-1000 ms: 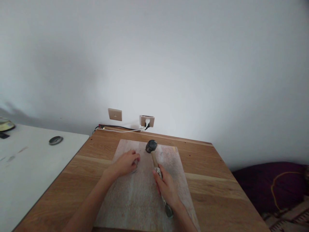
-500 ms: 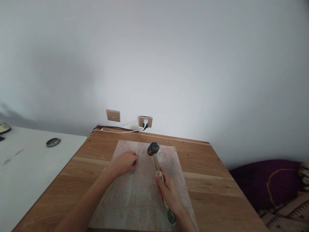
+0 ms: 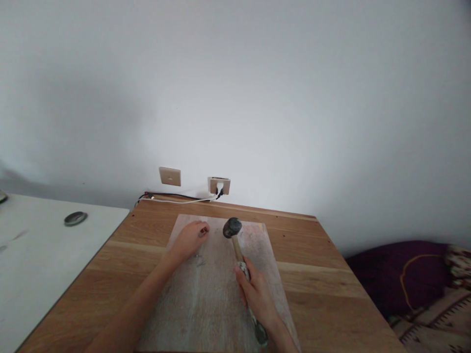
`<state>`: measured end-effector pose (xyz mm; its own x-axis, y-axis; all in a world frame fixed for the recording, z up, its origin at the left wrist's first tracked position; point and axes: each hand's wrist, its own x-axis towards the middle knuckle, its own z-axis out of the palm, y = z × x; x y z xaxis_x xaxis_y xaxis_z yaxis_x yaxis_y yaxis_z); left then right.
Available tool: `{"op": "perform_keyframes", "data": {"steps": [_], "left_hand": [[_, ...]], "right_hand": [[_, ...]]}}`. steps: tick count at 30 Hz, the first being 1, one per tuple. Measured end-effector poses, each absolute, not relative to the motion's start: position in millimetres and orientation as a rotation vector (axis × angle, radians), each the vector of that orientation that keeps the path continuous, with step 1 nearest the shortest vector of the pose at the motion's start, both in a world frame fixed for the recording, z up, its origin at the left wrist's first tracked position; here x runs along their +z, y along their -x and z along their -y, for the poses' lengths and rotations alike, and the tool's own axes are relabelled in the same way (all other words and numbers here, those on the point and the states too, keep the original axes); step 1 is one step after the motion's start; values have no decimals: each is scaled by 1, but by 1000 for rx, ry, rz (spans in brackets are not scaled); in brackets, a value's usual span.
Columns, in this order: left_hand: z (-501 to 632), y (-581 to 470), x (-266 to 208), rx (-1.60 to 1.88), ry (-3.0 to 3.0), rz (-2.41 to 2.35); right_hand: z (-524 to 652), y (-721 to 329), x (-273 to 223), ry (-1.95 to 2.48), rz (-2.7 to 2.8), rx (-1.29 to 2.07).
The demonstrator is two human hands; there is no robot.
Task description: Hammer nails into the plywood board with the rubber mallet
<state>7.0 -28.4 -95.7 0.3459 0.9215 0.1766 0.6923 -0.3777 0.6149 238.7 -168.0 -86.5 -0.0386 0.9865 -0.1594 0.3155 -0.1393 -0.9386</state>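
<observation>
A mallet [image 3: 232,228] with a dark, rounded head and a wooden handle is gripped in my right hand [image 3: 256,289], its head raised over the right part of the board. Beneath both hands lies a worn, pale wooden board [image 3: 217,294]. My left hand [image 3: 191,238] is closed in a pinch above the board's far left part; whatever its fingertips hold is too small to make out. Several thin nails [image 3: 199,261] lie loose on the board, just below and right of my left wrist.
The board rests on a wooden table [image 3: 320,279]. Behind it, a wall socket [image 3: 219,186] has a plug and cables [image 3: 176,200] running left. On the white table [image 3: 99,215] at left sits a round grey lid-like object [image 3: 75,218]. Purple fabric [image 3: 415,269] lies at right.
My left hand has moved away from me toward the board's far edge, uncovering the loose nails. My right hand still holds the mallet in nearly the same place. The view has shifted slightly.
</observation>
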Motion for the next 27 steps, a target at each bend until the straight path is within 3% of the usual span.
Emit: {"op": "perform_keyframes", "data": {"steps": [7,27], "left_hand": [[16,-17,-109,941,-1907,-1325],[21,-16,-110,812,-2104,-1376]], "right_hand": [[168,-238,-90,1547,1409,1198],[161,-224,-87,1526,1467,1179]]}}
